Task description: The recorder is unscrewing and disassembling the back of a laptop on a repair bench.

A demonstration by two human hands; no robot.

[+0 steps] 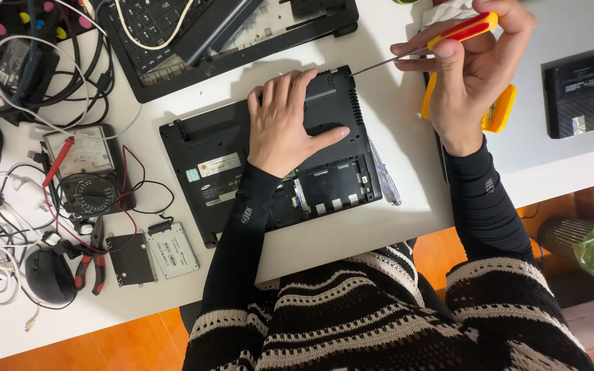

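On a white table (352, 240), an upturned black laptop (207, 154) lies pinned under the left hand (287, 124), fingers spread flat; past its far right corner, the right hand (476, 65) pinches a red-and-yellow screwdriver (441, 38), tip touching that corner

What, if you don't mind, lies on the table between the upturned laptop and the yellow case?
A clear-handled screwdriver lies beside the laptop, short of the yellow case, in the head view.
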